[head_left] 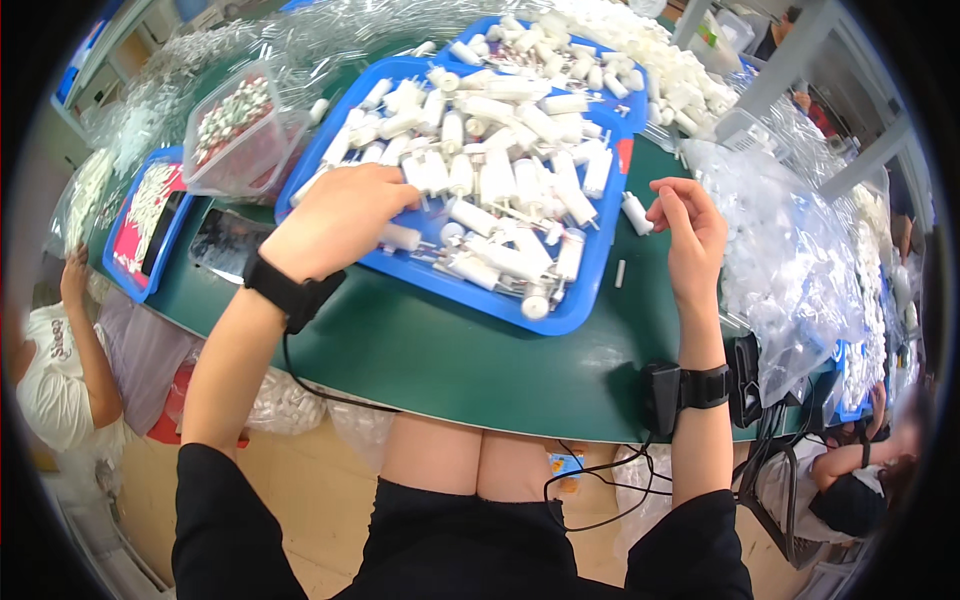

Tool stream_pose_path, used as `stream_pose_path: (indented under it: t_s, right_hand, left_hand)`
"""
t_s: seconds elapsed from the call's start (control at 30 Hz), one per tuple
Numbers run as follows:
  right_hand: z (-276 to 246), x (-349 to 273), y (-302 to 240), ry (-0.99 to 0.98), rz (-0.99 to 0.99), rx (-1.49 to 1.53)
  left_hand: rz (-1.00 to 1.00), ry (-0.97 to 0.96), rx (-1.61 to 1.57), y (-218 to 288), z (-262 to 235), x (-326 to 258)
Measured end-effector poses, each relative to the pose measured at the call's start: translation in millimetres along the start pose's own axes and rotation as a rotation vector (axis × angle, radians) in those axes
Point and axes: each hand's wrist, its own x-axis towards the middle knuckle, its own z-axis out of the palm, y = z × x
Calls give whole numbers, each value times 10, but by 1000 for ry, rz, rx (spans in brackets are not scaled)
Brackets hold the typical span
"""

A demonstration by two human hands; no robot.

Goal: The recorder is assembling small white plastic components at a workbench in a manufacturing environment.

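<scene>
The left hand (335,222) rests in the blue tray (585,290), fingers curled over white spray pumps (500,180); whether they grip any, I cannot tell. Right of the tray, the right hand (690,235) pinches its fingertips together. Sweeping could knock pumps off.
</scene>
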Motion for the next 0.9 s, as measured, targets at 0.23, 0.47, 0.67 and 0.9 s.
stream_pose_path:
  t_s: [0.23,0.47,0.67,0.9]
  right_hand:
    - [-402,330,297,115,46,-555]
    - [-341,1102,811,56,-250,-785]
    - [135,1735,772,-79,-149,-917]
    - [332,1972,810,23,-51,-1361]
  left_hand:
    - [-61,336,-616,190,-247,108]
    - [-79,318,-1932,436,-30,409]
    - [-78,370,-2161,459,379,372]
    - [-133,340,-2142,530,423,450]
